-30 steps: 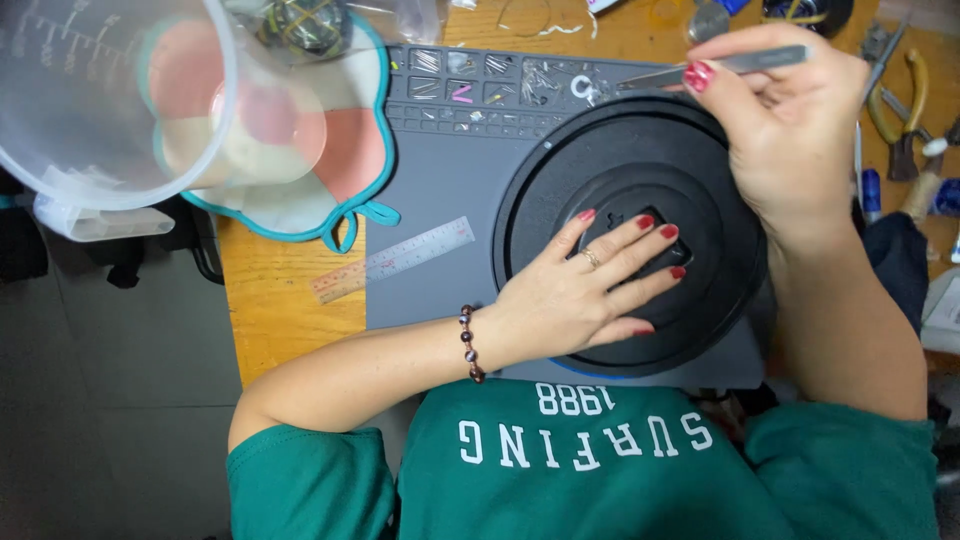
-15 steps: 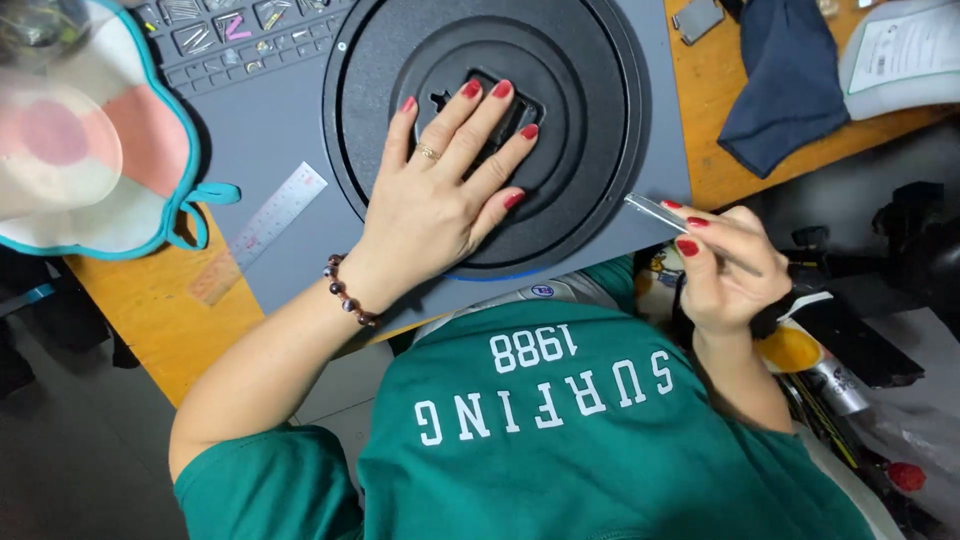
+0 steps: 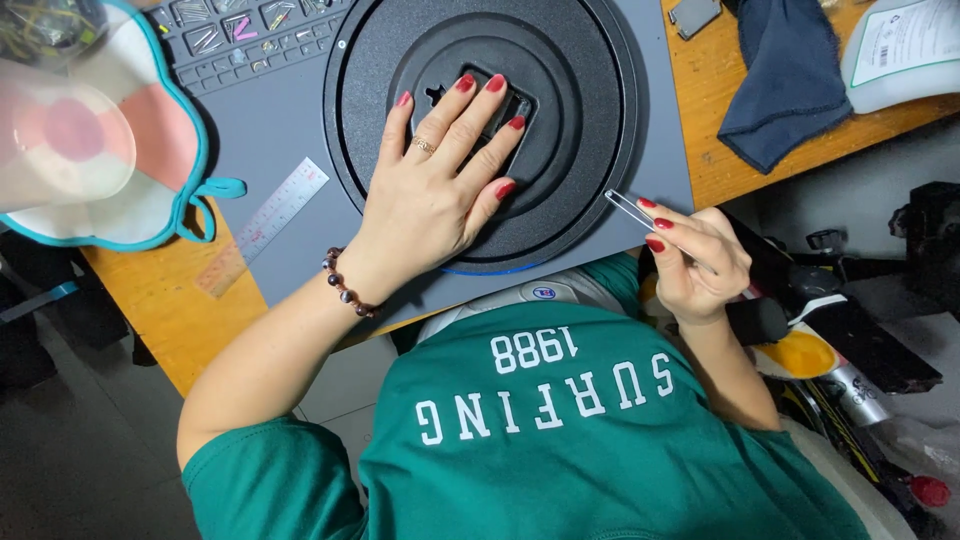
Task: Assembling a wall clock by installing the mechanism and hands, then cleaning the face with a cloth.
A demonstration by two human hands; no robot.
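Orange-brown wood shows at the edges of the surface (image 3: 170, 320), most of it covered by a grey work mat (image 3: 300, 250) with small parts trays moulded along its far edge. On the mat sits a big black round disc (image 3: 590, 120), ringed like a turntable, with a dark recess at its centre. The left hand (image 3: 440, 185) lies flat and open over that centre, fingers spread and pressing down, gripping nothing, just steadying. The right hand (image 3: 695, 255) hovers just off the near right corner of the mat, pinched closed on a pair of slim metal tweezers (image 3: 628, 208) whose tips point back toward the disc; whether anything sits between the tips is too small to tell. To my eye the disc is stiff moulded plastic, broad and probably not heavy, smooth enough to skate on the mat unless a palm holds it; its outer rim looks the sound place to lift it, not the centre recess. The tweezers are light, springy and slick, best held midway along the legs as now. A small steel ruler (image 3: 280, 205) lies to the left, a dark blue cloth (image 3: 785, 75) off to the right.
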